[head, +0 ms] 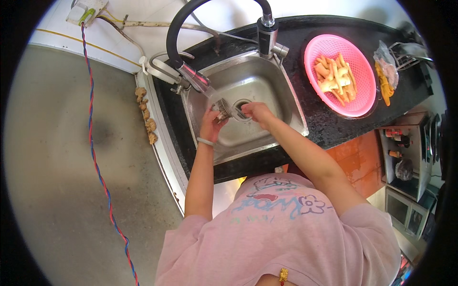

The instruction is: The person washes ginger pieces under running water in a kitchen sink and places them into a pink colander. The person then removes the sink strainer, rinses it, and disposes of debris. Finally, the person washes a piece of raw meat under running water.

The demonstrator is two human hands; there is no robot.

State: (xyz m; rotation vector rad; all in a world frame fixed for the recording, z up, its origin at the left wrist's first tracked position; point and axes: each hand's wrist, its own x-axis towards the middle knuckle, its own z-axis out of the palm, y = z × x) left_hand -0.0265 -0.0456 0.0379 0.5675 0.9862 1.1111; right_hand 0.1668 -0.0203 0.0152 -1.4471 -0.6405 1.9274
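Observation:
My left hand (213, 123) grips a small perforated metal piece, seemingly a sink strainer basket (222, 108), tilted and dark with residue. Water falls onto it from the pull-out spray head (195, 77) of a black and chrome faucet (267, 39). My right hand (260, 113) is over the drain opening (241, 104) of the stainless steel sink (247, 80), fingertips drawn together at its right rim. A narrow greyish shape shows by those fingertips; whether they hold it is unclear.
Right of the sink, a pink plastic colander (363, 71) holds peeled pale roots (336, 80). Beyond it lie a plastic bag (388, 60) and an orange-yellow item (384, 89). Ginger pieces (150, 125) line the left ledge. A red-blue twisted cord (94, 146) runs at far left.

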